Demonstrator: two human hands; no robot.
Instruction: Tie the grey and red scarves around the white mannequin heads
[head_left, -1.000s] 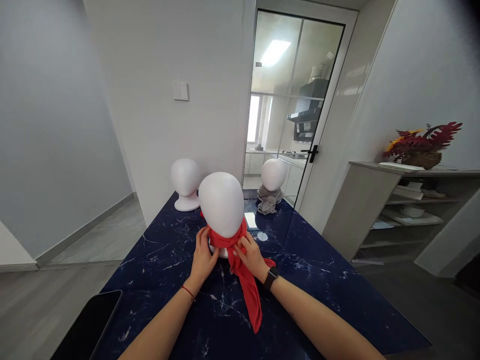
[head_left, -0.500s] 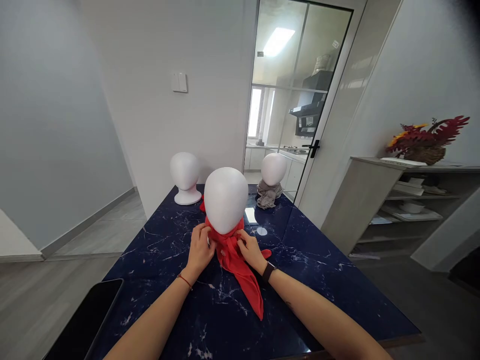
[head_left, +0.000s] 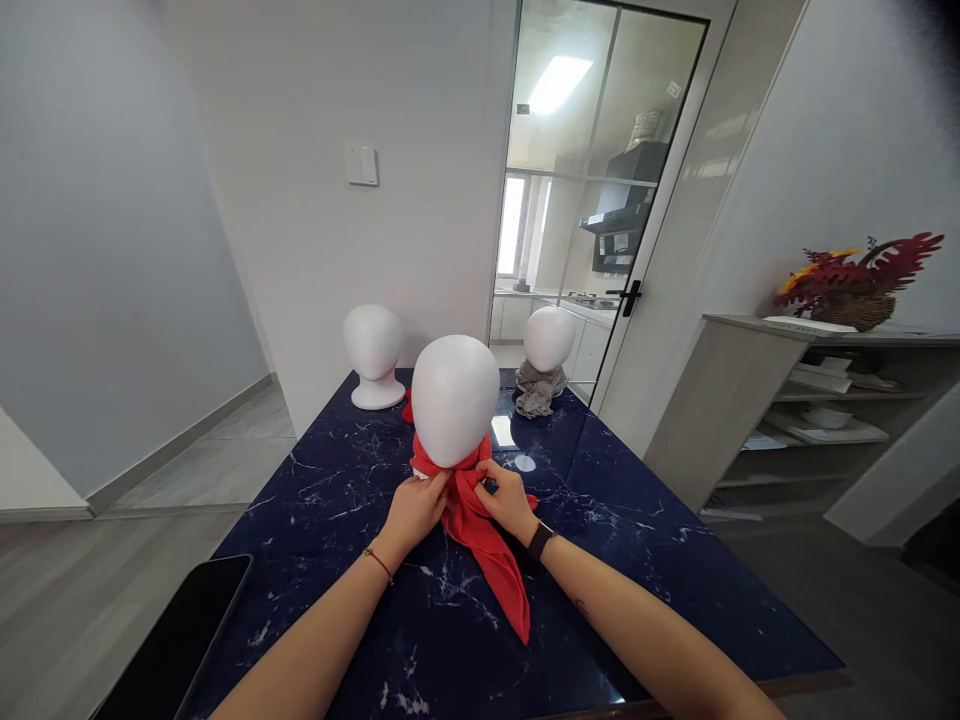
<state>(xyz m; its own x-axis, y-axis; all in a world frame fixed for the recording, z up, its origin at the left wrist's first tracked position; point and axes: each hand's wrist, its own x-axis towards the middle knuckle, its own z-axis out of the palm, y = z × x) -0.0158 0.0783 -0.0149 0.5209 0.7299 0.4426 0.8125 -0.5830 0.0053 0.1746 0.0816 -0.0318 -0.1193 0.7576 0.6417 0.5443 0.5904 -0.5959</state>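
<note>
Scarf of thin bright red cloth (head_left: 491, 555) is wrapped around the neck of a smooth, white, egg-shaped mannequin head (head_left: 456, 400), nearest of three on the glossy dark blue marbled tabletop (head_left: 615, 560). Gathered part sits at the front under the chin; one long tail runs down toward the wearer and lies on the table, tip angled right. A short red end (head_left: 533, 502) pokes out past the right hand (same cloth, I'd guess; the link is hidden).

Hands: both on the cloth, close together but not touching each other. Left hand (head_left: 415, 512) has its fingertips pinched on the neck band, just left of the gather. Right hand (head_left: 514, 500) has thumb and forefinger closed on a fold just right of it. Neither seems to be gripping the head itself.

Step in hand, my read: dressing the front gather, i.e. tidying the folds at the throat. Wrap looks done. Can't tell if it's a real knot or just a crossover.

Next move calls for light fingertip work: one side held, the other drawing the fold snug, no hard tug on the tail, or the head could tip or twist.

Around it: bare white mannequin head on a flared base (head_left: 373, 340) back left; another white mannequin head (head_left: 550, 338) back right with a crumpled grey scarf (head_left: 538, 392) at its neck. Black flat phone-like slab (head_left: 180, 640) at near left, well apart from the work.
</note>
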